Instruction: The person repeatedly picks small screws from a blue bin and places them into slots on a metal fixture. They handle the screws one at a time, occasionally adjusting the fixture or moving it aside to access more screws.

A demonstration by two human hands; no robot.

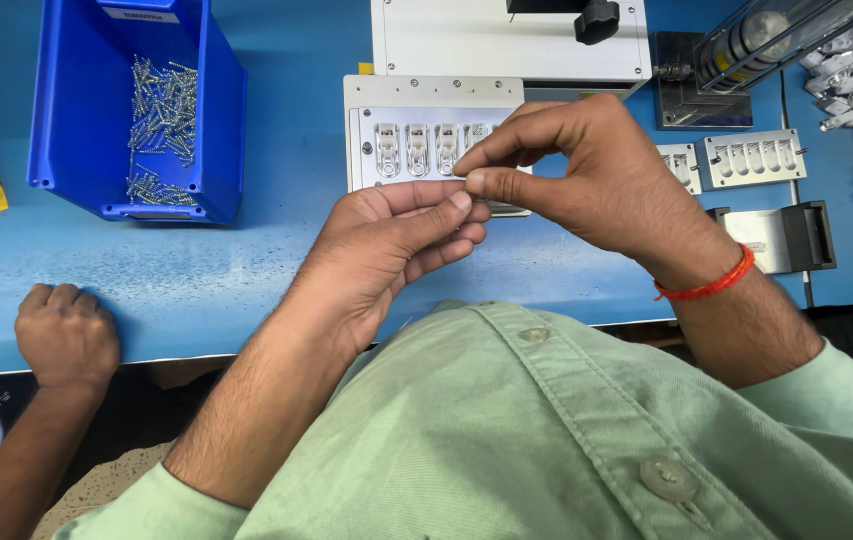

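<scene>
Right now both hands meet above the blue desk [196,280]: the left hand [386,250] and right hand [586,170] pinch their fingers [471,183] closed on one tiny metal part, too small to identify. Just beyond the fingertips lies a pale grey metal fixture plate [426,100] with slotted pockets, several filled. Seating the part there would, I judge, demand careful alignment. Far left sits a blue plastic bin [76,100] of silvery screws [161,110]; another person's fist [64,335] rests on the desk edge.

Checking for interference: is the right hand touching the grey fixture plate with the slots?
Cannot tell. In the head view the right hand overlaps the fixture plate, hiding any contact or gap.
</scene>
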